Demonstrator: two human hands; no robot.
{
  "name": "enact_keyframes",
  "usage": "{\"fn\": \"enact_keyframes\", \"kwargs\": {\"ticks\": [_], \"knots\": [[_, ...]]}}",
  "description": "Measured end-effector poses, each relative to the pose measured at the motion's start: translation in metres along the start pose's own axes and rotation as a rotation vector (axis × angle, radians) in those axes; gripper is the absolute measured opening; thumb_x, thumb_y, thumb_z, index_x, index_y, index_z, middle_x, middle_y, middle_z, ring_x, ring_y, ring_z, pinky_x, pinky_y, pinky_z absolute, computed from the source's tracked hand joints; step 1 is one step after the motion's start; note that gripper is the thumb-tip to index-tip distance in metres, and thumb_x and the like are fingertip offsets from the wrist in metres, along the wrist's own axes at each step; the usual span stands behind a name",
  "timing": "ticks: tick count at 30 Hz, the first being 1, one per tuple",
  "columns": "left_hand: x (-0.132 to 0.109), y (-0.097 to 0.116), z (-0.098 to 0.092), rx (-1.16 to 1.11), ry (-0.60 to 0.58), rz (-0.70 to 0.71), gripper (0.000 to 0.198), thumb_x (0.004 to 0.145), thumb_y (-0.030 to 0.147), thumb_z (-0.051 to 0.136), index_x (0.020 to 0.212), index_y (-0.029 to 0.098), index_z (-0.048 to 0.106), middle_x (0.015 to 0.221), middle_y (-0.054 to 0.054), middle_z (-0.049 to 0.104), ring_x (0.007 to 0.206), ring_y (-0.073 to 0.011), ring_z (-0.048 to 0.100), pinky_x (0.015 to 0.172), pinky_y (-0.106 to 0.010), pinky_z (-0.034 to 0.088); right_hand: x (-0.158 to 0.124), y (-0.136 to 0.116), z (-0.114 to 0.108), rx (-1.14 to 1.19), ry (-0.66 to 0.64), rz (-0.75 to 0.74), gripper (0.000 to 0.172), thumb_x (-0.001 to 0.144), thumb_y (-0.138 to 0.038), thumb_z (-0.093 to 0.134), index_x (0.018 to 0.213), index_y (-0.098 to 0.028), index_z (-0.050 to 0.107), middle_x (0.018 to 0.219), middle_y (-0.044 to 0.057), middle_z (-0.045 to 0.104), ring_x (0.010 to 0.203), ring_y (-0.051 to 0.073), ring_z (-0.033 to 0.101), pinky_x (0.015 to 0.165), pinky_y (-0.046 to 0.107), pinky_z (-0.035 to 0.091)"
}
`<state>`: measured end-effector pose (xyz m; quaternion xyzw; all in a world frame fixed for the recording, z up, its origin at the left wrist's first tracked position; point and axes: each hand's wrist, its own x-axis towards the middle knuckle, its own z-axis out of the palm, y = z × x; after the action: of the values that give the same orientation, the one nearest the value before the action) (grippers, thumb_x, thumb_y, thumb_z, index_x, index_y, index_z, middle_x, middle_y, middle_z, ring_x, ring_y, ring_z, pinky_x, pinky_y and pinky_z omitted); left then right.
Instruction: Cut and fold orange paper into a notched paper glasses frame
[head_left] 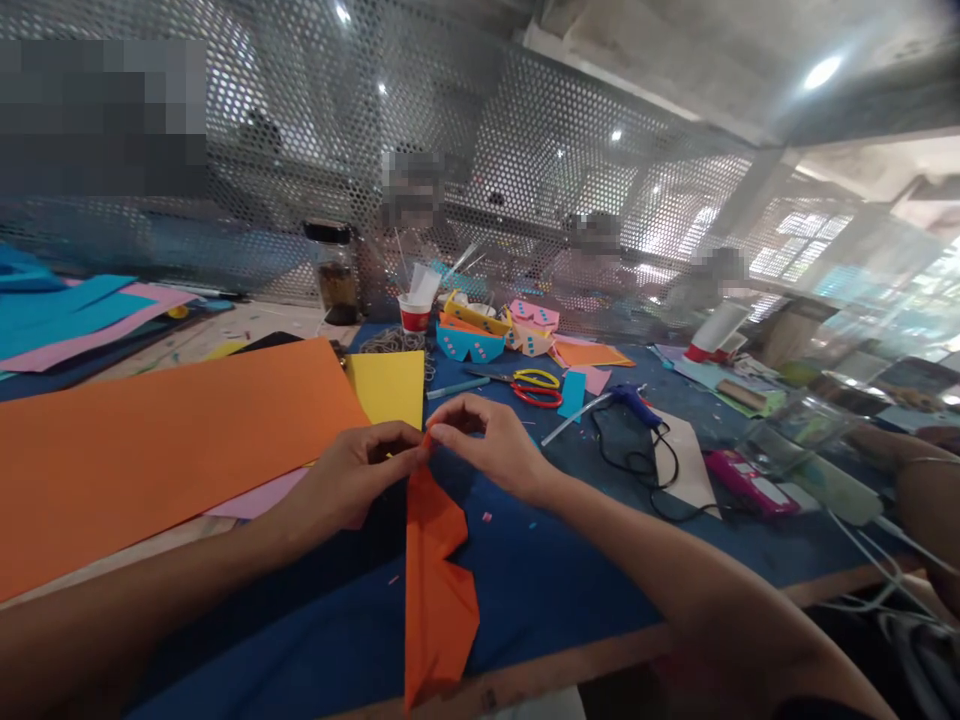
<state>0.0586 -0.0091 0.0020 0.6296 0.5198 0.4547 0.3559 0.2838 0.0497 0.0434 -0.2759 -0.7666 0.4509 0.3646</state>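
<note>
A folded orange paper piece (pixel 439 590) with a notched right edge hangs down from my fingers over the blue table cover (pixel 555 570). At its top end, my left hand (pixel 375 460) pinches the paper between thumb and fingers. My right hand (pixel 487 440) grips the same end from the other side, its thumb and index finger pressed together close to my left fingertips. The fingertips of both hands nearly touch.
A large orange sheet (pixel 180 430) and yellow paper (pixel 397 385) lie left. Beyond my hands are scissors (pixel 536 395), blue paper glasses (pixel 470 345) and a paper cup (pixel 415 315). A glue gun (pixel 637 403) with its cord and a pink device (pixel 750 484) lie right.
</note>
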Motion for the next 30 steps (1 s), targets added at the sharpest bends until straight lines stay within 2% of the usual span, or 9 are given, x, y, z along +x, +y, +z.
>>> {"fn": "enact_keyframes", "kwargs": {"ticks": [2,5,7,13,18,22,25,28,30], "knots": [[0.0,0.0,0.0,-0.021,-0.018,-0.01,0.056,0.089,0.08,0.084,0.09,0.024,0.087,0.084,-0.005,0.083,0.077,-0.0231,0.074,0.068,-0.029,0.057,-0.001,-0.002,0.0,-0.015,-0.002,0.006,0.008,0.103,-0.029,0.082,0.104,-0.023,0.078,0.104,0.003,0.086,0.098,0.021,0.082,0.097,0.035,0.065],[-0.001,0.006,-0.001,-0.024,-0.031,-0.043,0.058,0.09,0.082,0.082,0.091,0.023,0.086,0.076,-0.003,0.078,0.061,-0.0182,0.062,0.054,-0.027,0.044,-0.002,-0.005,-0.001,-0.043,-0.019,0.0,0.006,0.103,-0.026,0.081,0.103,-0.023,0.076,0.103,0.002,0.085,0.097,0.02,0.081,0.097,0.035,0.065],[-0.002,0.012,-0.001,-0.017,-0.034,-0.056,0.057,0.088,0.081,0.084,0.089,0.024,0.085,0.07,0.0,0.073,0.056,-0.0164,0.056,0.051,-0.026,0.04,-0.003,-0.005,-0.001,-0.078,-0.035,-0.019,0.004,0.103,-0.024,0.08,0.103,-0.023,0.076,0.103,0.002,0.085,0.098,0.02,0.08,0.098,0.035,0.064],[-0.004,0.03,-0.004,0.007,-0.044,-0.045,0.057,0.083,0.08,0.083,0.078,0.023,0.081,0.068,-0.001,0.07,0.063,-0.0184,0.061,0.058,-0.027,0.044,-0.005,0.001,-0.004,-0.168,-0.086,-0.153,0.004,0.105,-0.027,0.078,0.106,-0.023,0.079,0.109,0.004,0.084,0.101,0.021,0.079,0.1,0.035,0.063],[-0.003,0.032,-0.006,0.044,-0.044,-0.024,0.05,0.086,0.073,0.078,0.079,0.024,0.082,0.069,-0.001,0.071,0.064,-0.0192,0.061,0.059,-0.028,0.044,-0.007,-0.001,-0.008,-0.25,-0.108,-0.218,0.006,0.105,-0.024,0.076,0.107,-0.023,0.081,0.113,0.006,0.084,0.105,0.022,0.078,0.104,0.036,0.062],[-0.003,0.03,-0.005,0.077,-0.042,0.008,0.051,0.086,0.074,0.078,0.078,0.024,0.082,0.069,-0.002,0.07,0.068,-0.0201,0.061,0.062,-0.029,0.045,-0.006,-0.007,-0.011,-0.193,-0.127,-0.129,0.017,0.111,-0.03,0.07,0.101,-0.023,0.082,0.112,0.005,0.085,0.108,0.022,0.077,0.103,0.035,0.059],[-0.006,0.03,-0.004,0.111,-0.031,0.025,0.045,0.087,0.068,0.08,0.076,0.024,0.081,0.072,-0.002,0.072,0.07,-0.0204,0.063,0.063,-0.029,0.046,-0.003,-0.008,-0.011,-0.116,-0.138,-0.023,0.03,0.113,-0.042,0.07,0.094,-0.022,0.081,0.104,0.003,0.083,0.101,0.02,0.074,0.094,0.033,0.056],[-0.01,0.029,-0.003,0.169,-0.012,0.077,0.041,0.089,0.064,0.078,0.077,0.025,0.081,0.073,-0.002,0.075,0.07,-0.0209,0.066,0.063,-0.029,0.049,0.0,-0.007,-0.012,-0.034,-0.18,0.113,0.038,0.104,-0.057,0.084,0.092,-0.021,0.08,0.093,0.001,0.08,0.089,0.019,0.07,0.084,0.03,0.054],[-0.012,0.028,-0.003,0.203,-0.014,0.106,0.04,0.091,0.062,0.075,0.079,0.025,0.083,0.074,-0.003,0.077,0.069,-0.0212,0.068,0.063,-0.029,0.051,0.001,-0.006,-0.013,0.026,-0.224,0.174,0.046,0.095,-0.065,0.093,0.093,-0.021,0.079,0.09,0.0,0.079,0.087,0.019,0.069,0.082,0.03,0.054]]}}
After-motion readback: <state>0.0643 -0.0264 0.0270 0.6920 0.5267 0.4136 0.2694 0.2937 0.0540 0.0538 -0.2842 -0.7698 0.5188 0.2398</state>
